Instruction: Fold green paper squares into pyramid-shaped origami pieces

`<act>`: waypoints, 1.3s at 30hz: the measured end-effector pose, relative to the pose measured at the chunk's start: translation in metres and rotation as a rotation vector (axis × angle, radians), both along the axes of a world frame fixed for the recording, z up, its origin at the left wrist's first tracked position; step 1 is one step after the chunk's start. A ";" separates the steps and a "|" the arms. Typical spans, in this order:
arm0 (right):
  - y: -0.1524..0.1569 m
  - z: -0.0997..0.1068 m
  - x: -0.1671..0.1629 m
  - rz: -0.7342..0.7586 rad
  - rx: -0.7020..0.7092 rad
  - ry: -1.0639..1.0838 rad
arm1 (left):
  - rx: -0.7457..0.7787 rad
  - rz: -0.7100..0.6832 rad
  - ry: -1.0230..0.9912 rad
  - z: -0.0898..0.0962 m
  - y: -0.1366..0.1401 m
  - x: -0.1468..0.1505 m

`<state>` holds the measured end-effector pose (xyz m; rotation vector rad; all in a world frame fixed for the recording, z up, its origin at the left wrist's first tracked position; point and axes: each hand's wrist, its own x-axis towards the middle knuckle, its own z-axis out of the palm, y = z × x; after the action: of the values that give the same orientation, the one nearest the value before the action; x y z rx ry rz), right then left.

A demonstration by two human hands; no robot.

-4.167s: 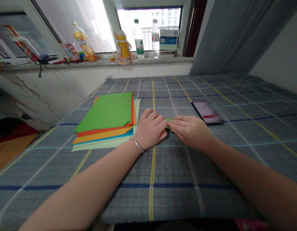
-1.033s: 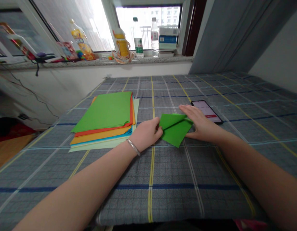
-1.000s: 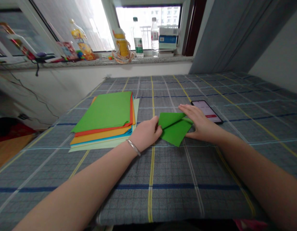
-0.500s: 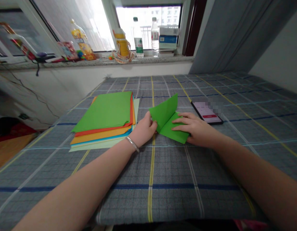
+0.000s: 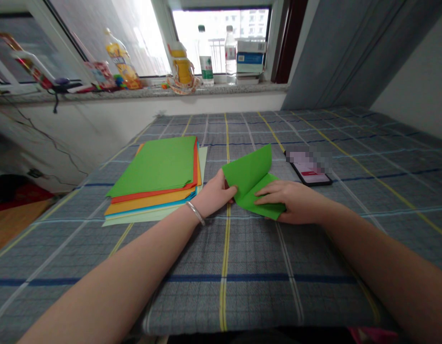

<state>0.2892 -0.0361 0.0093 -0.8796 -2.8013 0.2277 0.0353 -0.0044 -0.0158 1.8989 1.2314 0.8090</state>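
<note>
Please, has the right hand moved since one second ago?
Yes. The right hand has come nearer to the camera: it then hid part of the phone, whose left edge now shows fully.

We have before us a broad, flat surface draped in grey checked fabric [image 5: 260, 301] with yellow, white, light-blue and dark-blue stripes; what stands beneath it we cannot tell. Towards the left we see a slightly uneven stack of rectangular coloured paper [image 5: 156, 165], bright green uppermost, pale green lowest. Well apart, on the right, we find a black-edged rectangular phone [image 5: 308, 172] lying flat, lit face up.
</note>
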 end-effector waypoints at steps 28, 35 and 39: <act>0.013 -0.005 0.003 -0.235 -0.286 0.218 | 0.665 0.058 0.673 0.007 -0.016 -0.001; 0.012 -0.007 -0.004 -0.385 -0.204 0.240 | 0.657 -0.065 0.727 0.007 -0.017 0.002; 0.012 -0.007 -0.006 -0.372 -0.192 0.198 | 0.599 0.087 0.631 0.008 -0.014 0.002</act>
<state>0.2837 -0.0242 0.0021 -1.3200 -2.4084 0.4985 0.0378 -0.0182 -0.0076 2.7453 1.5636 0.6901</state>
